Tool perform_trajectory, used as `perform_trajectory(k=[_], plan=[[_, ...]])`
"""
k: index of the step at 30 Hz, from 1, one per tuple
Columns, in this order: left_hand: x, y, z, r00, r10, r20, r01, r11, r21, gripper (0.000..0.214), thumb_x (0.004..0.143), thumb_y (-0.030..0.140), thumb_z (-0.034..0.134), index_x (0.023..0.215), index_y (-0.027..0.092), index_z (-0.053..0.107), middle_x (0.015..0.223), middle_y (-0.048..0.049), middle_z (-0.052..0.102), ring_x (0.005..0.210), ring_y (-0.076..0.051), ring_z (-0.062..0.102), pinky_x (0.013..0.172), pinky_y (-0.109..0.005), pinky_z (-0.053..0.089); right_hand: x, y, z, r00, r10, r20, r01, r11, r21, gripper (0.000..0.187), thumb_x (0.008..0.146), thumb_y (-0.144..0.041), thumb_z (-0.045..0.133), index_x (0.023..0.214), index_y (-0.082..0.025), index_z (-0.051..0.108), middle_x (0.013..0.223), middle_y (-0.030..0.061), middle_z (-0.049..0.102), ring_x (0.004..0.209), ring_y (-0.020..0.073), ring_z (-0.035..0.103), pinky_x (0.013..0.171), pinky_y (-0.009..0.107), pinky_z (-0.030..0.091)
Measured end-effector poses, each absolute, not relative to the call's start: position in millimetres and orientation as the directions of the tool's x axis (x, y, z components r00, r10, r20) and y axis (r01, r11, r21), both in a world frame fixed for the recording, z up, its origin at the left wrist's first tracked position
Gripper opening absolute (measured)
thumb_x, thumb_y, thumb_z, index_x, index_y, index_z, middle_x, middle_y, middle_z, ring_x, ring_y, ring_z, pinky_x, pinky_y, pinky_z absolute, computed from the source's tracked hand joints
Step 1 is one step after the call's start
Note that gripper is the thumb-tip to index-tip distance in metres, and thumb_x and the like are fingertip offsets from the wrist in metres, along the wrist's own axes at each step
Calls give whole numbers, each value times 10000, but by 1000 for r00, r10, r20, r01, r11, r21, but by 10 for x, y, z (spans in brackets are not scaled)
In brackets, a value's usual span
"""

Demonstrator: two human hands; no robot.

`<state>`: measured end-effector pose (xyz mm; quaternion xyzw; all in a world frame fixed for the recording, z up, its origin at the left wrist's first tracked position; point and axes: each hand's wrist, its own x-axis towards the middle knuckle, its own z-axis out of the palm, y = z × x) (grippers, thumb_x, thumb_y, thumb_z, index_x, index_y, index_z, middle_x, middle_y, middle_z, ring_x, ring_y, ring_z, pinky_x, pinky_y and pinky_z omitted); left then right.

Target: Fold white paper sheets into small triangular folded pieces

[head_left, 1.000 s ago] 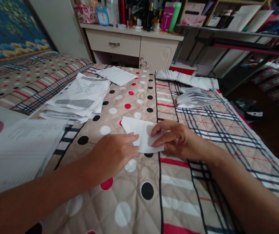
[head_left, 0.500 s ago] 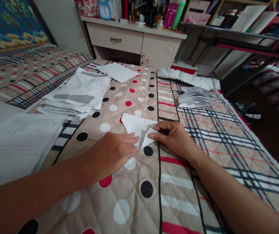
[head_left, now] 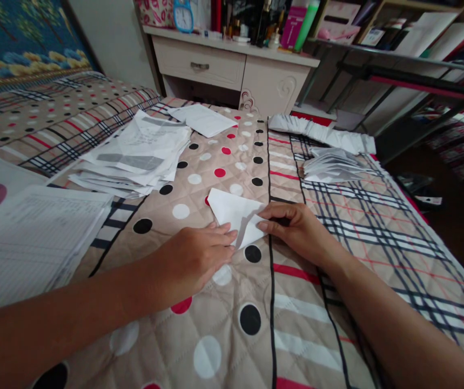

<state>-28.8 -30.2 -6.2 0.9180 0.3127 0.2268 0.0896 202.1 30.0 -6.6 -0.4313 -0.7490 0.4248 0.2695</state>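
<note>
A folded white paper (head_left: 234, 210) lies on the quilted bedspread (head_left: 256, 302) in front of me. My left hand (head_left: 193, 256) rests flat on the paper's near left corner, fingers together and stretched out. My right hand (head_left: 296, 229) pinches the folded flap at the paper's right edge between thumb and fingers, holding it down toward the middle.
A loose pile of printed sheets (head_left: 134, 159) lies at the left, a thicker stack (head_left: 29, 237) nearer me. Folded paper pieces (head_left: 333, 165) are heaped at the right, and a row of them (head_left: 321, 132) lines the bed's far edge. A cream dresser (head_left: 232, 70) stands beyond.
My right hand has folded the paper's right part over toward the middle, so the paper is now narrower. My left hand has stayed on the near corner.
</note>
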Motion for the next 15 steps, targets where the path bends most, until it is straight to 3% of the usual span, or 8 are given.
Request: perform_trajectory(k=[3,7,11,15], plan=[[-289,-305,-75,703,606,371,531,-795,293,246,938,99,480,1003,106,717,1168,-116,706,1141,-203,647,1054,-370,495,2016,334,-93,-445,895,37,428,249,-869,113,780,-254,699,857,-196,758,867,32,701,788,158,637,716,263,485],[-292,-303,-91,702,612,364,536,-790,297,238,929,100,496,1043,118,705,1173,-103,707,1162,-207,634,1055,-363,495,1945,347,-131,-288,957,-17,479,129,-868,276,665,-280,800,909,-184,715,715,-7,649,600,124,560,557,244,429],[-299,-299,-95,709,606,360,529,-795,296,243,928,86,488,1038,106,704,1171,-114,705,1161,-212,634,1056,-368,496,1882,322,-135,-212,977,6,380,88,-921,288,636,-292,815,847,-174,657,703,-14,639,593,120,566,559,245,434],[-300,-299,-84,711,613,345,534,-790,303,246,922,83,494,1037,116,708,1177,-101,705,1158,-215,635,1044,-366,509,1855,314,-163,-176,984,34,410,105,-906,265,646,-307,806,819,-180,651,727,-4,656,612,128,579,577,254,444]])
